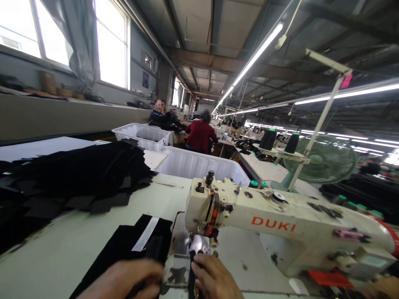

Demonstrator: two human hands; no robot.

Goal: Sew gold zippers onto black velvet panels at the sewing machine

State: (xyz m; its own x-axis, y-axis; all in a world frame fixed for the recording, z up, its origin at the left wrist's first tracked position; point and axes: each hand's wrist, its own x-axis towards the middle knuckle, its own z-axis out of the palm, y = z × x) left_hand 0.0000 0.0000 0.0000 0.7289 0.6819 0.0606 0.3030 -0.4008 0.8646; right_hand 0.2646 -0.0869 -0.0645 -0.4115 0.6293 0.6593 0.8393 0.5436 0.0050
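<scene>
A cream sewing machine (280, 226) marked DUKI stands on the pale work table (77, 245). My left hand (124, 280) lies at the bottom edge on a piece of black fabric (124, 249) with a white strip, fingers curled onto it. My right hand (215, 278) rests just in front of the needle and presser foot (199, 247). Its fingers pinch a narrow black strip (191, 282) that runs under the foot.
A large heap of black cut pieces (77, 178) covers the table's left side. White plastic bins (199, 166) stand behind the machine. Thread cones (268, 139) and a green fan (324, 160) are at the right. Other people sit at stations further back.
</scene>
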